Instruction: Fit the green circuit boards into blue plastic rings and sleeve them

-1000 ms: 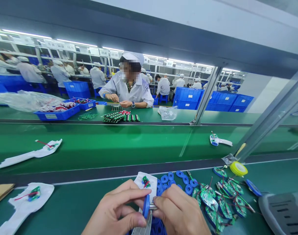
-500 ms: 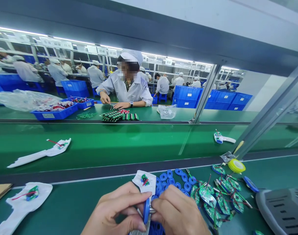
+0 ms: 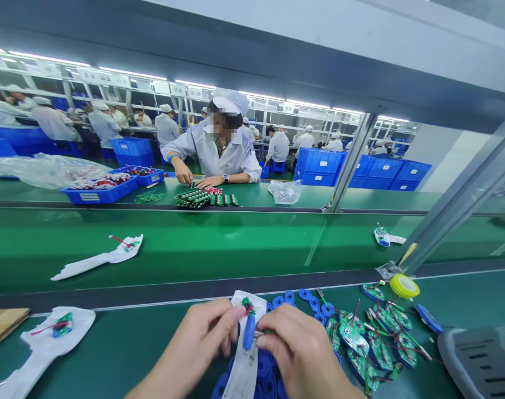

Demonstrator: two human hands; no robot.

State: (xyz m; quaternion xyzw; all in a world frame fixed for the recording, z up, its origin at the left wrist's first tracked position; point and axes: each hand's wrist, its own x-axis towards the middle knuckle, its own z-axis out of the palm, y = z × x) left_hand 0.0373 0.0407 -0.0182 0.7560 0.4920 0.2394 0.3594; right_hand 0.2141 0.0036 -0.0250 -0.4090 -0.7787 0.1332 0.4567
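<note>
My left hand (image 3: 202, 338) pinches a blue ring (image 3: 249, 331) edge-on, just above the near green table. My right hand (image 3: 296, 349) is closed on a small metal part (image 3: 258, 334) that meets the ring from the right. Under both hands lies a white plastic piece (image 3: 245, 366) with a small green circuit board (image 3: 247, 306) and red wire at its top end. More blue rings (image 3: 264, 374) are piled below my hands, and others (image 3: 308, 302) lie in a row just beyond them.
Several green circuit boards with wires (image 3: 377, 335) lie at the right, near a yellow tape roll (image 3: 404, 286) and a grey device (image 3: 480, 354). White pieces ride the conveyor belt (image 3: 103, 257), (image 3: 385, 237); another (image 3: 45, 338) lies near left. A person (image 3: 215, 149) works opposite beside blue trays (image 3: 98, 191).
My hands have shifted slightly up over the white piece, still holding ring and metal part together. The white pieces on the belt have travelled to the right. The person opposite leaned left.
</note>
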